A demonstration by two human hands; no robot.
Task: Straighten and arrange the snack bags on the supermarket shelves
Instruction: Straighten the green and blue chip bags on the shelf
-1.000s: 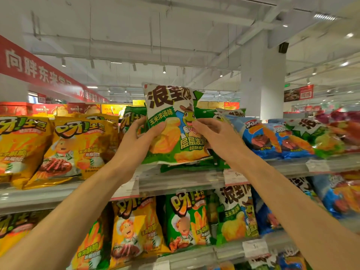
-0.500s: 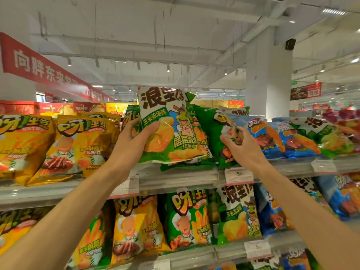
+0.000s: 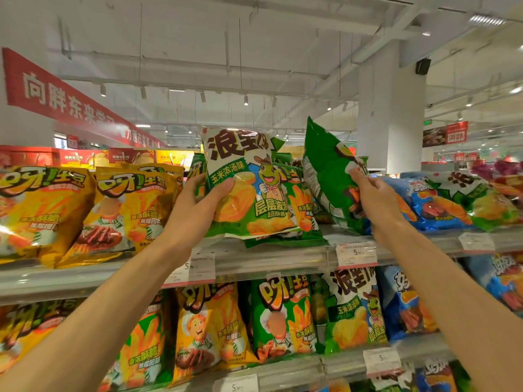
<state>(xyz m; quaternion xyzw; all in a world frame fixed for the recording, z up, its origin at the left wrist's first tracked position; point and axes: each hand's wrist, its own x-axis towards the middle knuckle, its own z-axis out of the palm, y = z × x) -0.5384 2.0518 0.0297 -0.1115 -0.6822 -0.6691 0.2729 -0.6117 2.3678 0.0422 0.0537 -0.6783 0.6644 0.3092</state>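
Observation:
My left hand (image 3: 198,205) grips the left edge of a white-and-green snack bag (image 3: 249,182) with a cartoon frog, held upright on the top shelf (image 3: 268,257). To its right, my right hand (image 3: 373,196) pinches a dark green snack bag (image 3: 328,176) and holds it tilted up, its back turned partly toward me. More green bags (image 3: 297,210) stand behind the frog bag, mostly hidden.
Yellow snack bags (image 3: 127,210) fill the top shelf on the left, blue bags (image 3: 430,205) the right. The lower shelf (image 3: 283,372) holds yellow, green and blue bags. Price tags (image 3: 356,254) hang on the shelf edges. A white pillar (image 3: 393,114) rises behind.
My right hand let go of the frog bag, moved right, took the dark green bag and lifted it on end. My left hand kept holding the frog bag.

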